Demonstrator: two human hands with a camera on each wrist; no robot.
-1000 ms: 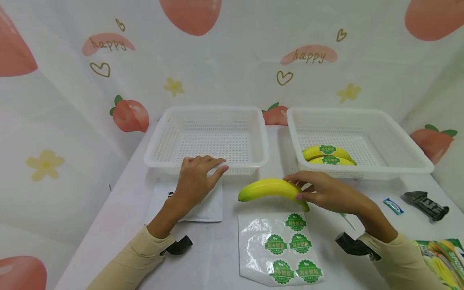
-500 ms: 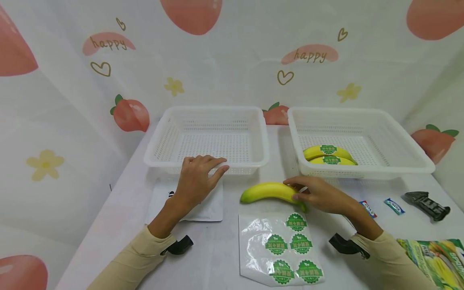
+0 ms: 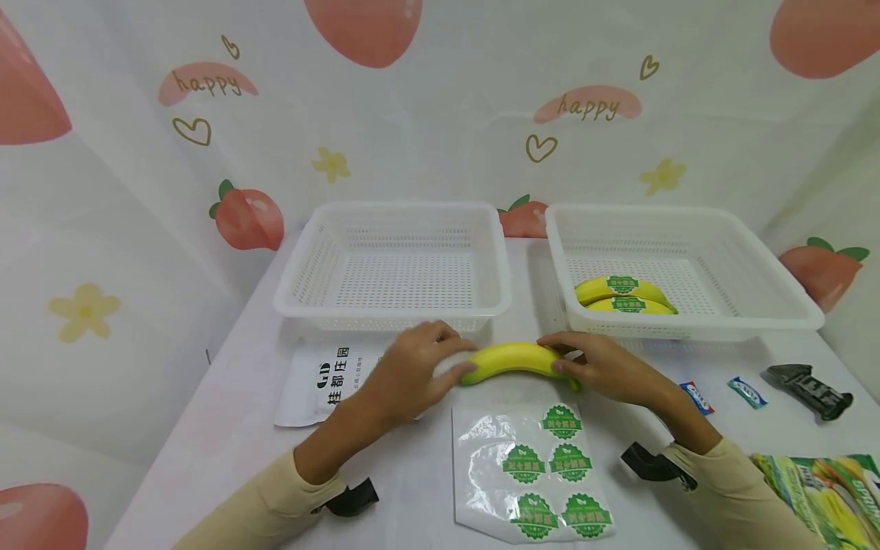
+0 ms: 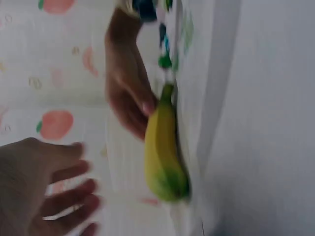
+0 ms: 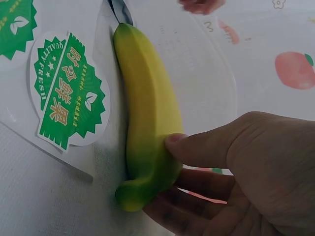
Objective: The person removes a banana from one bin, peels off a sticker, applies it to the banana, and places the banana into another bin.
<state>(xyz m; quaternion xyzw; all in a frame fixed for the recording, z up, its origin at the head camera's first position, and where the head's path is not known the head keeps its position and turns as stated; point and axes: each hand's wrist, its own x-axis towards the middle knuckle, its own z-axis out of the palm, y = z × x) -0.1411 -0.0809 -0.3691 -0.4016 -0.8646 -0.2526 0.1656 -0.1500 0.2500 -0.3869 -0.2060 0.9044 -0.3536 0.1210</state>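
Observation:
A yellow banana (image 3: 512,359) with green ends lies on the table, curved side away from me. My right hand (image 3: 605,368) pinches its stem end between thumb and fingers, as the right wrist view shows with the thumb (image 5: 189,147) on the skin. Near the opposite tip is my left hand (image 3: 412,370), its fingers spread and loosely bent. In the left wrist view that hand (image 4: 47,184) stands apart from the banana (image 4: 165,152). Just in front of the banana lies a sheet of round green stickers (image 3: 481,473).
Two white plastic baskets (image 3: 392,312) stand at the back; the right basket (image 3: 756,325) holds two stickered bananas (image 3: 629,289). A white printed pouch (image 3: 309,389) lies partly under my left forearm. Small wrapped candies (image 3: 747,392), a black packet (image 3: 810,389) and a colourful bag (image 3: 825,489) lie at right.
The banana has come down slightly onto the table in my right hand. My left hand has moved right from the left basket's front rim to the banana's tip, uncovering the pouch's print.

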